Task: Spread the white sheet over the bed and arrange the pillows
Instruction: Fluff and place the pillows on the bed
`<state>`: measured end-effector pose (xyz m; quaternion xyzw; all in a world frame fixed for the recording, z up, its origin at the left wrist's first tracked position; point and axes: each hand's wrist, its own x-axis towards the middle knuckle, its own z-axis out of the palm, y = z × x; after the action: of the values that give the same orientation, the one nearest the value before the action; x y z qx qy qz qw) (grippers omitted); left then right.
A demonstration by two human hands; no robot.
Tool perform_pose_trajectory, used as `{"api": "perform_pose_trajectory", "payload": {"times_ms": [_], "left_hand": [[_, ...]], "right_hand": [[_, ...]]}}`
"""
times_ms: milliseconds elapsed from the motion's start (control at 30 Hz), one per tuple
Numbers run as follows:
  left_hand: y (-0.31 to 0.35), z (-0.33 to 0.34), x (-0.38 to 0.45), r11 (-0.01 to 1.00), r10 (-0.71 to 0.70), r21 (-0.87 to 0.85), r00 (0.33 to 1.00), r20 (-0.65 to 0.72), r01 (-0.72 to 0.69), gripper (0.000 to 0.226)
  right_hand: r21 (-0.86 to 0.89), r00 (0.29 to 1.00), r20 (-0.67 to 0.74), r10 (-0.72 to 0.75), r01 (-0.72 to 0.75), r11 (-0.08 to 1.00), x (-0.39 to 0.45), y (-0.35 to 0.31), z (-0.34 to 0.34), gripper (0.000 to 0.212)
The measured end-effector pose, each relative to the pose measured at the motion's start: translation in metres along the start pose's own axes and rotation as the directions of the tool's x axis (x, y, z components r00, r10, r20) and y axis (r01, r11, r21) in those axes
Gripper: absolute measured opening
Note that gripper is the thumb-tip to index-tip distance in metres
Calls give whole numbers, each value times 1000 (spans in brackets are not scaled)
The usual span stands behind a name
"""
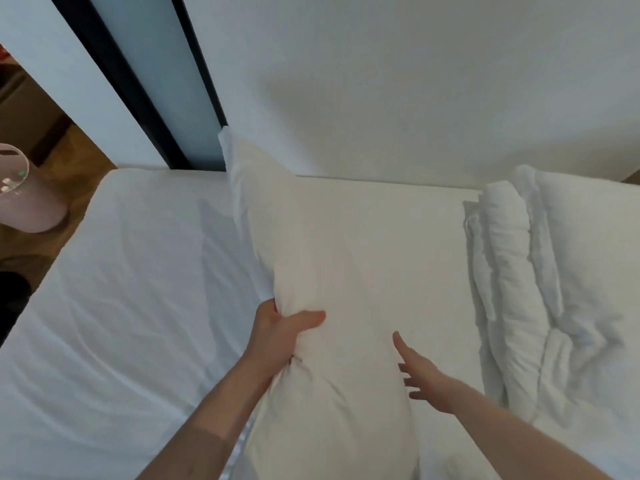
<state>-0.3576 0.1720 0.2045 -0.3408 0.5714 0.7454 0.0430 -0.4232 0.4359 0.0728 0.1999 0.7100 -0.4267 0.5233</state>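
Note:
A long white pillow is held up in front of me over the bed, its far end reaching the wall. My left hand grips the pillow's left edge, thumb on top and fingers bunched into the fabric. My right hand has straight, spread fingers and lies against the pillow's right side. The white sheet covers the mattress to the left, lightly wrinkled. A folded white duvet lies on the bed at the right.
A white wall runs along the bed's far side. A dark-framed glass door stands at the back left. On the wooden floor to the left sits a pink bin.

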Motion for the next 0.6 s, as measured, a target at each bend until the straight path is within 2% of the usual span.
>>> {"api": "perform_pose_trajectory", "payload": {"times_ms": [100, 167, 233, 333, 433, 500, 600], "left_hand": [[18, 18, -10, 1000, 23, 0, 995, 102, -23, 35], [26, 34, -17, 999, 23, 26, 982, 187, -28, 32], [34, 49, -21, 997, 33, 62, 966, 257, -50, 32], [51, 73, -20, 994, 52, 76, 942, 332, -82, 40], [65, 101, -15, 989, 86, 82, 926, 369, -124, 45], [70, 126, -12, 981, 118, 93, 909, 400, -168, 46], [68, 167, -11, 966, 147, 125, 882, 447, -224, 48]], "right_hand": [[252, 990, 144, 7, -43, 967, -25, -4, -11, 88], [335, 984, 176, -36, -26, 942, -38, -4, -26, 87], [370, 985, 141, -96, 38, 928, -50, -4, -46, 80], [433, 977, -17, -211, 197, 880, -71, -5, -79, 50], [401, 928, -281, -245, 346, 848, -101, -12, -122, 27], [314, 850, -468, -242, 416, 853, -114, -13, -162, 20], [240, 679, -683, -269, 557, 795, -146, -16, -220, 28]]}}
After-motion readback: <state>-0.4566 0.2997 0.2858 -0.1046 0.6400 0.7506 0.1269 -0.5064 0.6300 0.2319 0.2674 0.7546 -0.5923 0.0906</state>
